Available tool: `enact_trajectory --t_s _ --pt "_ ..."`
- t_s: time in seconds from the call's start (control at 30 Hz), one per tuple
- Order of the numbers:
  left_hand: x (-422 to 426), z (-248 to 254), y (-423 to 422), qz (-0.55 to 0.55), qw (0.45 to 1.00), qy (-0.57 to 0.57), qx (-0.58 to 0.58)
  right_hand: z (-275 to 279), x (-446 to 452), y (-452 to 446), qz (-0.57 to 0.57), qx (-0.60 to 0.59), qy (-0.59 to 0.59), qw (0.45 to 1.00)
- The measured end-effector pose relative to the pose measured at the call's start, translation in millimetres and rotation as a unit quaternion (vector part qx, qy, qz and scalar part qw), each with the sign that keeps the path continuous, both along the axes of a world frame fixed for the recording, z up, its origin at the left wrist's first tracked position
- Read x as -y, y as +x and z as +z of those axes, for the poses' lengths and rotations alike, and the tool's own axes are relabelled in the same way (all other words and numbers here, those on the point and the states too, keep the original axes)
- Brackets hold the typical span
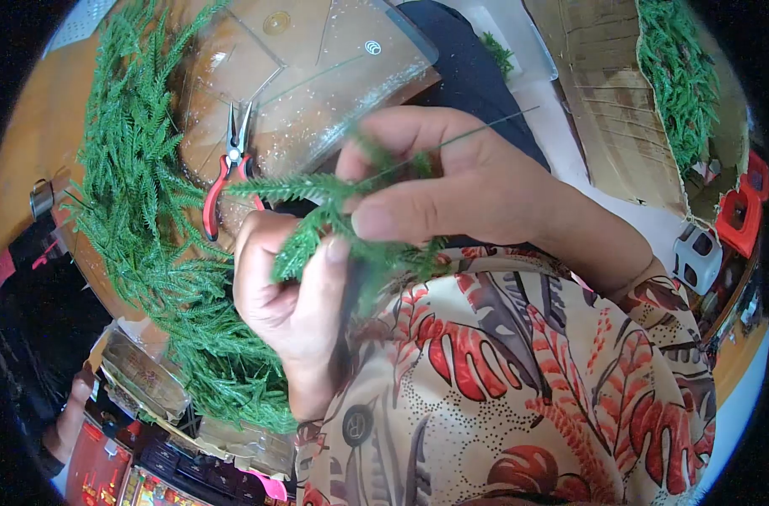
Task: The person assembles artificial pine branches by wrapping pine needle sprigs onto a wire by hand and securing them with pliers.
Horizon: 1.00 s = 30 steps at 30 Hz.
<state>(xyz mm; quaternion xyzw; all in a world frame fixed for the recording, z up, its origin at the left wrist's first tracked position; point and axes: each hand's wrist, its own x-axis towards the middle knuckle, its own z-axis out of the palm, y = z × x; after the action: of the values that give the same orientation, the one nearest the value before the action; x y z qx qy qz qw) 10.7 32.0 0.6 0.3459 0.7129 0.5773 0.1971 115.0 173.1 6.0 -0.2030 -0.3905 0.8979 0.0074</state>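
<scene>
Between my two hands is a sprig of artificial pine (317,190) with green needles. My left hand (287,291) pinches its lower tufts between thumb and fingers. From the right, my right hand (460,181) grips the upper part, its fingers closed around the stems. A thin green wire (494,125) sticks out past the right hand toward the upper right. Some needles near the fingers are blurred. Just beyond my left hand, red-handled pliers (234,160) lie on the table with their jaws slightly apart.
A long heap of green pine sprigs (135,169) runs down the left side. A clear sheet (334,93) with white specks covers part of the table. At the right stands a cardboard box (612,93) with more greenery (679,84), near a white tape dispenser (696,257).
</scene>
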Motion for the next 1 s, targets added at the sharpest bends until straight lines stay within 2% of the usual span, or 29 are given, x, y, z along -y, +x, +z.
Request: enact_trajectory --t_s 0.1,0.23,0.4,0.63,0.73,0.77,0.87,0.9,1.0 --pt "0 3 0 -0.012 0.992 0.035 0.123 1 -2 2 0.002 -0.013 -0.013 1.000" --pt "9 0 -6 -0.065 0.985 0.031 0.156 5 -2 4 0.000 -0.010 0.008 1.000" --pt "15 1 -11 -0.063 0.975 0.005 0.213 6 -2 3 -0.006 -0.023 -0.002 1.000" --pt "9 -2 -29 -0.069 0.989 0.078 0.102 5 -1 3 0.013 0.029 -0.022 0.999" --pt "-1 6 -23 -0.063 0.996 0.057 0.041 2 -1 1 0.043 0.019 -0.003 0.999" --pt "-4 9 -16 -0.048 0.997 0.018 0.064 2 -1 0 0.044 0.016 0.002 0.999" --pt "-3 2 -15 -0.077 0.994 0.003 0.076 -1 1 -2 0.029 -0.006 0.012 0.999" --pt "-6 6 -10 -0.051 0.987 0.028 0.151 -5 3 -4 0.014 -0.021 0.013 1.000" --pt "-9 7 -8 -0.044 0.994 0.014 0.101 -6 4 -4 -0.003 -0.032 -0.019 0.999"
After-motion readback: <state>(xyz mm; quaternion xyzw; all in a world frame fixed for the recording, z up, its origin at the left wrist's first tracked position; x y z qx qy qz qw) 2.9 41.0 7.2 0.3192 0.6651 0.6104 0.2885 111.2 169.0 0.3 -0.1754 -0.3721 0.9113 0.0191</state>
